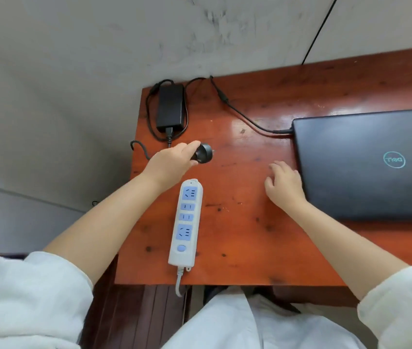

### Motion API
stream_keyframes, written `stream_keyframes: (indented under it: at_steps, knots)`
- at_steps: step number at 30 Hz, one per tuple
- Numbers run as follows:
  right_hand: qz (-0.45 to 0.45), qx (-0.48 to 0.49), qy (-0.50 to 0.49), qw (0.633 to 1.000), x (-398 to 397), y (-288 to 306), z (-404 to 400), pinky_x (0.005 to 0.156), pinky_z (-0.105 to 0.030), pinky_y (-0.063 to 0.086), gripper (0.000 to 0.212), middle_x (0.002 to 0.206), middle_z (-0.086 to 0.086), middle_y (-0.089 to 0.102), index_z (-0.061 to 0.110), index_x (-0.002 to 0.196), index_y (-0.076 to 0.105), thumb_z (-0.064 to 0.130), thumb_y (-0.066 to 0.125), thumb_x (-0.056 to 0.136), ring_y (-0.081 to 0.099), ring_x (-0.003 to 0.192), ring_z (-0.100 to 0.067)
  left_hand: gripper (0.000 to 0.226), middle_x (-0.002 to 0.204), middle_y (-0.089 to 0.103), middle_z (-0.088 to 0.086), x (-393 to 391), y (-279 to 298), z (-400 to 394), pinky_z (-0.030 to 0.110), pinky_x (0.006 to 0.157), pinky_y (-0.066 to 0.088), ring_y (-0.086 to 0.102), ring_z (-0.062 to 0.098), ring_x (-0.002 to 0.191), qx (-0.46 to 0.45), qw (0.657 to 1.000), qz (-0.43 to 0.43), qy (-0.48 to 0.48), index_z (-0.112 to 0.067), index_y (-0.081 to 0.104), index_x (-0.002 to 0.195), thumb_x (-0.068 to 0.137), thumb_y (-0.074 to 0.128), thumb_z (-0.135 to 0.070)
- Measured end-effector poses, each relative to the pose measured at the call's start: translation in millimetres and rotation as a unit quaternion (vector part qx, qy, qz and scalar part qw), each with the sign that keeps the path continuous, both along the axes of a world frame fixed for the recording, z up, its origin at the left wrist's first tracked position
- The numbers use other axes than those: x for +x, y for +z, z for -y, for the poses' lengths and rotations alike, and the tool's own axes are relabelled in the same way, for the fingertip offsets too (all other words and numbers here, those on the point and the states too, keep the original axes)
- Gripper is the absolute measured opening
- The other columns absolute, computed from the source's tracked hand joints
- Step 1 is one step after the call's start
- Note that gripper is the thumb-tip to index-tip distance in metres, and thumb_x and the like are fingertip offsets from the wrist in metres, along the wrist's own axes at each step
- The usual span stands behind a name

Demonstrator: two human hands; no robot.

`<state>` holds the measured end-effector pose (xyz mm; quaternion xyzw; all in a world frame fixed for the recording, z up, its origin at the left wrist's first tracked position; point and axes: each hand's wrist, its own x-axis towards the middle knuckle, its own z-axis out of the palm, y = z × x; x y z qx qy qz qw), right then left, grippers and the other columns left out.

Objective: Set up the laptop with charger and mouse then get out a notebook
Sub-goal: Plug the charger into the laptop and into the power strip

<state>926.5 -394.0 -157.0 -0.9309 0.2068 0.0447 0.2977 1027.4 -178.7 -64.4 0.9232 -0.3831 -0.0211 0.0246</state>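
A: What does the left hand (172,161) have in its grip?

B: The black wall plug (204,153) of the charger, fingers wrapped around its body, prongs pointing right, just above the far end of the white power strip (186,222). Plug and strip are apart; nothing sits in any socket.

A: And the right hand (284,186)?

B: Its grip holds nothing. The fingers are loosely spread, resting on or just over the tabletop (237,222), right beside the left edge of the laptop (366,162). I cannot tell whether it touches the laptop.

A: Where does the cord go from the plug?

B: Back under the left hand, looping off the tabletop's left edge and up into the black power brick (170,108) lying at the far left corner. From there a thinner cable (245,117) runs right, and its end meets the laptop's far left corner.

A: The laptop itself?

B: Closed, dark lid up, round logo showing, on the right side of the reddish wooden tabletop. The strip lies lengthwise toward the person, its white lead (179,283) dropping over the near edge.
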Motion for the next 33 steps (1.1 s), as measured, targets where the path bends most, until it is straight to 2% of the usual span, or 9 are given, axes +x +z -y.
stream_keyframes:
  at_steps: [3, 4, 7, 9, 14, 21, 24, 27, 33]
  knots:
    - [-0.009, -0.007, 0.082, 0.997, 6, -6, -26, 0.115, -0.048, 0.015, 0.042, 0.146, -0.012, 0.038, 0.004, 0.132, 0.043, 0.010, 0.043, 0.090, 0.025, 0.140, -0.024, 0.030, 0.059, 0.063, 0.025, -12, 8, -24, 0.032, 0.035, 0.049, 0.060, 0.036, 0.041, 0.030, 0.998, -0.007, -0.053, 0.009, 0.068, 0.088, 0.061, 0.080, 0.003]
    - [-0.018, -0.017, 0.107, 0.994, 8, -11, -38, 0.116, -0.049, 0.012, 0.043, 0.149, -0.009, 0.035, 0.007, 0.134, 0.041, 0.013, 0.042, 0.092, 0.020, 0.142, -0.023, 0.030, 0.058, 0.062, 0.024, -12, 5, -35, 0.031, 0.035, 0.049, 0.059, 0.035, 0.041, 0.025, 0.998, -0.016, -0.057, 0.009, 0.068, 0.087, 0.061, 0.081, 0.002]
    - [-0.031, -0.048, 0.116, 0.992, 4, -31, -68, 0.117, -0.049, 0.006, 0.044, 0.154, -0.003, 0.026, 0.015, 0.137, 0.038, 0.021, 0.041, 0.094, 0.013, 0.144, -0.021, 0.029, 0.089, 0.064, 0.022, -7, -16, -59, 0.040, 0.064, 0.050, 0.063, 0.036, 0.080, 0.038, 0.995, -0.090, 0.009, -0.003, 0.062, 0.112, 0.085, 0.063, -0.014]
    - [-0.008, -0.092, 0.096, 0.991, -3, -42, -77, 0.117, -0.048, 0.007, 0.045, 0.153, -0.003, 0.029, 0.015, 0.138, 0.038, 0.022, 0.042, 0.093, 0.017, 0.143, -0.022, 0.026, 0.097, 0.063, 0.015, -4, -30, -65, 0.038, 0.072, 0.045, 0.058, 0.030, 0.092, 0.064, 0.986, -0.151, 0.030, -0.009, 0.060, 0.112, 0.091, 0.054, -0.022]
    - [0.016, -0.127, 0.084, 0.988, -2, -52, -81, 0.116, -0.050, 0.012, 0.044, 0.149, -0.006, 0.037, 0.013, 0.134, 0.044, 0.020, 0.046, 0.091, 0.025, 0.141, -0.026, 0.023, 0.080, 0.059, 0.012, 7, -41, -55, 0.034, 0.063, 0.036, 0.050, 0.022, 0.074, 0.065, 0.971, -0.230, 0.010, -0.004, 0.061, 0.086, 0.093, 0.049, -0.021]
    - [0.025, -0.128, 0.073, 0.989, -2, -52, -82, 0.116, -0.050, 0.012, 0.043, 0.149, -0.006, 0.038, 0.012, 0.134, 0.045, 0.020, 0.047, 0.091, 0.025, 0.141, -0.026, 0.026, 0.057, 0.045, -0.003, 24, -34, -49, 0.027, 0.051, 0.027, 0.044, 0.019, 0.063, 0.105, 0.960, -0.259, -0.021, -0.009, 0.053, 0.071, 0.093, 0.048, -0.021]
    - [0.024, -0.123, 0.071, 0.989, -3, -51, -83, 0.116, -0.050, 0.012, 0.043, 0.148, -0.006, 0.039, 0.012, 0.133, 0.046, 0.019, 0.047, 0.091, 0.026, 0.141, -0.026, 0.025, 0.071, 0.059, 0.008, 27, -33, -56, 0.029, 0.055, 0.031, 0.048, 0.021, 0.067, 0.098, 0.960, -0.261, -0.018, -0.001, 0.062, 0.085, 0.094, 0.047, -0.019]
    - [0.030, -0.122, 0.067, 0.990, -3, -48, -84, 0.116, -0.051, 0.014, 0.043, 0.147, -0.007, 0.041, 0.011, 0.132, 0.047, 0.018, 0.049, 0.090, 0.028, 0.140, -0.027, 0.024, 0.088, 0.067, 0.014, 27, -34, -58, 0.032, 0.062, 0.035, 0.051, 0.020, 0.073, 0.093, 0.964, -0.250, -0.013, -0.004, 0.064, 0.098, 0.094, 0.046, -0.020]
    - [0.038, -0.127, 0.065, 0.989, -3, -47, -84, 0.115, -0.052, 0.017, 0.042, 0.145, -0.009, 0.043, 0.010, 0.130, 0.050, 0.016, 0.051, 0.089, 0.032, 0.138, -0.029, 0.026, 0.085, 0.058, 0.009, 20, -29, -42, 0.031, 0.060, 0.037, 0.051, 0.022, 0.077, 0.181, 0.967, -0.174, -0.036, -0.007, 0.061, 0.100, 0.096, 0.043, -0.025]
